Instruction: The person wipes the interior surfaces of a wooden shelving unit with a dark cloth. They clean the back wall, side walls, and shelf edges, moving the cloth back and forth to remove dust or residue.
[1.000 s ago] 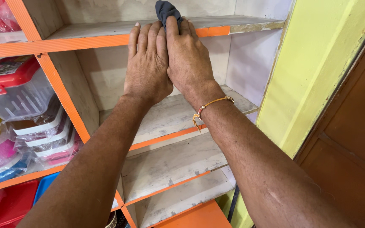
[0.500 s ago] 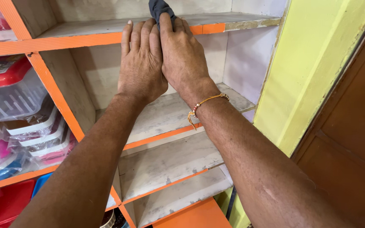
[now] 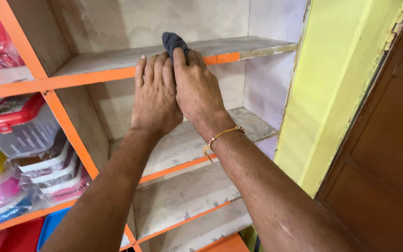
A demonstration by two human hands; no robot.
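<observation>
Our left hand (image 3: 156,95) and right hand (image 3: 198,88) press a dark cloth (image 3: 172,41) on the orange-edged shelf (image 3: 94,70)

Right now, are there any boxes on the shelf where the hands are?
No, the shelf under both hands holds only a dark cloth; the plastic boxes sit in the left compartment.

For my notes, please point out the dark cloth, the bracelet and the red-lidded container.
dark cloth (image 3: 172,42), head view, bunched top above the fingers.
bracelet (image 3: 221,136), head view, band on the wrist.
red-lidded container (image 3: 12,112), head view, lid.
</observation>
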